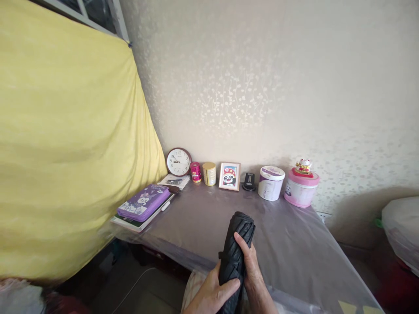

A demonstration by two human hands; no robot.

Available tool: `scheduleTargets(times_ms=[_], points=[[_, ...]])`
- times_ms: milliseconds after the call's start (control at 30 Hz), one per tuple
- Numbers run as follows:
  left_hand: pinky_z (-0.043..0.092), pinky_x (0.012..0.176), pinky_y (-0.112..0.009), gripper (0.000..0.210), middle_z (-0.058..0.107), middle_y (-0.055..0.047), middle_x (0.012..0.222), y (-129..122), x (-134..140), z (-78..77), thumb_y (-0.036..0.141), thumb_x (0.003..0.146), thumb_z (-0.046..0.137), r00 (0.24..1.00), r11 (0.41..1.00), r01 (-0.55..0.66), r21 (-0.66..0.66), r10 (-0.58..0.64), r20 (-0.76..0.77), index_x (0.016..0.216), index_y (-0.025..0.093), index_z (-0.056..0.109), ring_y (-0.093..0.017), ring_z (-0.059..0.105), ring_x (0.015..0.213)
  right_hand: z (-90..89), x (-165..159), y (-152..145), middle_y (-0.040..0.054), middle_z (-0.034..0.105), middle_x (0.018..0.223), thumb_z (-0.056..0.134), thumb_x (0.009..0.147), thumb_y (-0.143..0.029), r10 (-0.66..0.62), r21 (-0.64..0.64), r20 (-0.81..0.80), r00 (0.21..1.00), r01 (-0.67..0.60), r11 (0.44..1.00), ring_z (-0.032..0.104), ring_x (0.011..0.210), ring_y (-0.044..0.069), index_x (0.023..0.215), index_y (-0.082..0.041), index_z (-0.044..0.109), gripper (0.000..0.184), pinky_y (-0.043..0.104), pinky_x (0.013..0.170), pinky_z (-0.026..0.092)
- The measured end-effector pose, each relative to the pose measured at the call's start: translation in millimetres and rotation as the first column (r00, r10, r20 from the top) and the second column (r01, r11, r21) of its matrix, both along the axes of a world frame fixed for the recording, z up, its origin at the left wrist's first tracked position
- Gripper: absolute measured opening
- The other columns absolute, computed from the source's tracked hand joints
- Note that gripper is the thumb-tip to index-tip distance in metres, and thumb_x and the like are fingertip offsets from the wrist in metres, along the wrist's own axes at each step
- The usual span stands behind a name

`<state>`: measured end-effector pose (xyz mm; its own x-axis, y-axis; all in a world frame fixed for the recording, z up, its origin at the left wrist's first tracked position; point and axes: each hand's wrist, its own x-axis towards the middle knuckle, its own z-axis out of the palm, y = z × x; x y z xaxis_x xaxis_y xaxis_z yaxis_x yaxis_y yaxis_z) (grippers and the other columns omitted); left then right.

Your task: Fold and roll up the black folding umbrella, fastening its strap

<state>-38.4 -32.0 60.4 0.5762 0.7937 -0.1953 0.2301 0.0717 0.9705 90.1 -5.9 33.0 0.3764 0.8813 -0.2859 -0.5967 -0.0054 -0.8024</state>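
Note:
A folded black umbrella is held tilted over the near edge of the table, its fabric wrapped tight in pleats. Around its lower part my left hand is closed, thumb across the front. Higher up, my right hand grips the right side, with the thumb lying along the fabric. The umbrella's lower end runs out of the picture at the bottom, and most fingers are hidden behind it.
Along the wall on the grey-covered table stand a clock, a pink can, a yellow container, a panda picture frame, a black stand, a white tub and a pink tub under a lucky cat. A purple case lies left.

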Motion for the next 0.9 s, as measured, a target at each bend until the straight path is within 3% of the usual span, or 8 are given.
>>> scheduleTargets(times_ms=[100, 200, 300, 467, 667, 767, 900], points=[[0.048, 0.063, -0.029, 0.048, 0.066, -0.001, 0.083, 1, -1, -14.9, 0.046, 0.069, 0.06, 0.977, 0.955, 0.104, -0.279, -0.045, 0.21, 0.11, 0.022, 0.053, -0.02, 0.065, 0.073, 4.3, -4, -4, -0.0007, 0.06, 0.057, 0.073, 0.06, -0.05, 0.03, -0.042, -0.065, 0.997, -0.033, 0.999, 0.06, 0.05, 0.02, 0.096, -0.018, 0.056, 0.052, 0.034, 0.049, 0.051], [0.045, 0.055, -0.025, 0.051, 0.065, -0.001, 0.077, 0, 0, -30.8, 0.048, 0.066, 0.062, 0.953, 0.909, 0.08, -0.41, 0.051, 0.3, 0.108, 0.021, 0.05, -0.017, 0.063, 0.067, 7.6, -6, -6, -0.0002, 0.059, 0.058, 0.071, 0.062, -0.05, 0.031, -0.058, -0.086, 0.996, -0.036, 0.998, 0.06, 0.051, 0.02, 0.097, -0.018, 0.056, 0.05, 0.033, 0.048, 0.051], [0.042, 0.051, -0.023, 0.053, 0.063, 0.001, 0.066, -1, 0, -36.3, 0.051, 0.067, 0.061, 0.964, 0.904, 0.048, -0.425, 0.07, 0.256, 0.108, 0.019, 0.048, -0.014, 0.059, 0.056, 5.1, -7, -7, -0.0022, 0.057, 0.055, 0.072, 0.063, -0.049, 0.055, -0.05, -0.104, 0.993, -0.061, 0.997, 0.058, 0.049, 0.018, 0.098, -0.018, 0.056, 0.049, 0.033, 0.05, 0.051], [0.041, 0.05, -0.022, 0.047, 0.063, 0.001, 0.059, -2, -1, -30.6, 0.05, 0.071, 0.058, 0.97, 0.903, 0.05, -0.427, 0.058, 0.236, 0.104, 0.018, 0.048, -0.012, 0.055, 0.048, -1.1, -2, -6, -0.0011, 0.06, 0.06, 0.071, 0.063, -0.051, 0.075, -0.034, -0.095, 0.993, -0.078, 0.996, 0.061, 0.056, 0.019, 0.101, -0.017, 0.059, 0.052, 0.034, 0.057, 0.052], [0.042, 0.049, -0.023, 0.039, 0.062, -0.001, 0.059, -3, -1, -23.7, 0.047, 0.074, 0.056, 0.937, 0.864, 0.009, -0.503, 0.169, 0.307, 0.097, 0.016, 0.049, -0.013, 0.057, 0.05, 2.7, 14, 1, 0.0084, 0.069, 0.081, 0.056, 0.073, -0.062, 0.349, 0.169, -0.216, 0.912, -0.317, 0.933, 0.065, 0.077, 0.023, 0.106, -0.015, 0.063, 0.057, 0.038, 0.075, 0.05], [0.043, 0.047, -0.024, 0.038, 0.061, -0.002, 0.057, -2, -1, -21.0, 0.045, 0.073, 0.058, 0.921, 0.845, 0.013, -0.534, 0.197, 0.335, 0.094, 0.015, 0.05, -0.015, 0.058, 0.051, -10.2, 18, 6, 0.0074, 0.07, 0.081, 0.06, 0.07, -0.058, 0.321, 0.183, -0.162, 0.933, -0.291, 0.939, 0.064, 0.08, 0.024, 0.098, -0.017, 0.067, 0.05, 0.038, 0.078, 0.049], [0.041, 0.046, -0.023, 0.036, 0.062, -0.005, 0.056, -4, -1, -20.0, 0.045, 0.076, 0.054, 0.917, 0.827, 0.019, -0.562, 0.209, 0.34, 0.093, 0.013, 0.051, -0.013, 0.054, 0.044, -36.9, 13, 3, 0.0041, 0.069, 0.069, 0.075, 0.058, -0.041, 0.332, 0.066, 0.02, 0.943, -0.333, 0.941, 0.063, 0.069, 0.021, 0.073, -0.016, 0.067, 0.03, 0.033, 0.073, 0.05]])
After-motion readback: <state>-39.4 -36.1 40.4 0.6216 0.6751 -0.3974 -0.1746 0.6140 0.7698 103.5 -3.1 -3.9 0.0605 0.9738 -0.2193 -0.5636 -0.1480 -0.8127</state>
